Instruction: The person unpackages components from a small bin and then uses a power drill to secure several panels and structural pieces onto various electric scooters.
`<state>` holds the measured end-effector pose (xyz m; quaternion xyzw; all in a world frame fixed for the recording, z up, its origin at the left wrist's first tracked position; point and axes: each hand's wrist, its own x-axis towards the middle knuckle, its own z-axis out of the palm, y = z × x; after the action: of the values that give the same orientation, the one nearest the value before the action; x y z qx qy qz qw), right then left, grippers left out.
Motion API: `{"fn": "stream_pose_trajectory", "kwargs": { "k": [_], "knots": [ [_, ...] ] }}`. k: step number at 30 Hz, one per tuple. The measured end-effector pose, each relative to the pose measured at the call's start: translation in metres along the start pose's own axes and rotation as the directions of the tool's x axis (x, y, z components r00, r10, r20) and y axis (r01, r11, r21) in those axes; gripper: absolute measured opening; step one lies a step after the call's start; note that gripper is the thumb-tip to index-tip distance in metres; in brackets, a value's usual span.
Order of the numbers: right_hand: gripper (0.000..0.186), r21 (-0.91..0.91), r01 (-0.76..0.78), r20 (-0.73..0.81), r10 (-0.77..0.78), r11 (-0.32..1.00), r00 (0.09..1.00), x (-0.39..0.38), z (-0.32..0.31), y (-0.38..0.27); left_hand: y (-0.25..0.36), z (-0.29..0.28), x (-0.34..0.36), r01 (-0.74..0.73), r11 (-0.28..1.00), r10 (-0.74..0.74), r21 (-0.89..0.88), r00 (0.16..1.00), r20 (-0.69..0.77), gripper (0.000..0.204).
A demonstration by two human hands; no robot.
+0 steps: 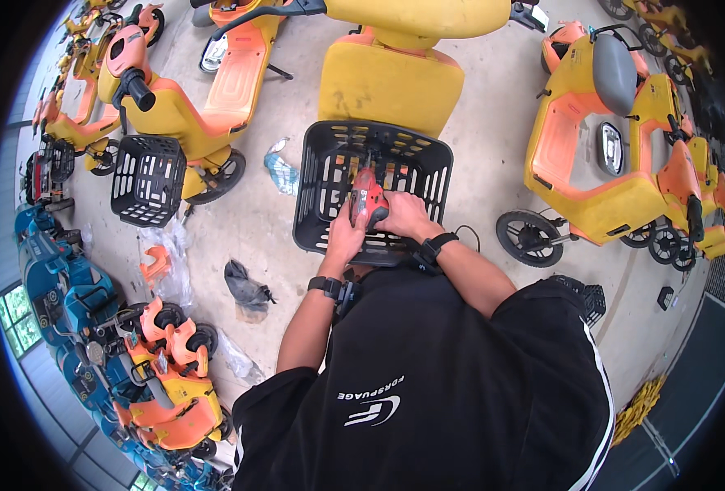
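L hand (346, 237) & R hand (406, 214) both on the red drill (367, 190), which sits btwn them, inside the black basket (306, 200) on the front of a yellow scooter (391, 86). R fingers grasp the drill from its R side, near the rear/grip end; L fingers press along its L side, also twd the rear. Drill body sticks out past the fingertips, nose pointing away from the person, twd the basket's far wall; can't tell if the tip touches anything. Both wrists have a black band, w/ forearms coming over the near rim.

Nearby: another yellow-orange scooter (162, 110) w/ its own basket to the L, one more (555, 135) to the R, clear plastic (281, 170) on the floor (481, 106) just L of the basket.
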<state>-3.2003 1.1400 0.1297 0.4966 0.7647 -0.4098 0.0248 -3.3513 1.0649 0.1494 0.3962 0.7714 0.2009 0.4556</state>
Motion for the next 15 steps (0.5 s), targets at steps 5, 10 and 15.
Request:
{"fn": "stream_pose_trajectory", "kwargs": {
  "k": [5,10,15],
  "knots": [
    [0.053,0.088,-0.006,0.039,0.003,0.996,0.999,0.000,-0.001,0.005,-0.001,0.001,0.001,-0.038,0.998,0.040,0.046,0.998,-0.055,0.057],
    [0.052,0.102,0.021,0.030,-0.024,0.995,0.999,0.003,0.002,0.011,-0.005,0.004,0.003,-0.097,0.994,0.098,0.052,0.995,-0.010,0.052],
    [0.052,0.106,-0.012,0.056,0.006,0.994,0.998,0.005,0.000,0.013,-0.009,0.003,0.005,-0.075,0.997,0.074,-0.004,0.996,-0.046,0.048]
  ]
}}
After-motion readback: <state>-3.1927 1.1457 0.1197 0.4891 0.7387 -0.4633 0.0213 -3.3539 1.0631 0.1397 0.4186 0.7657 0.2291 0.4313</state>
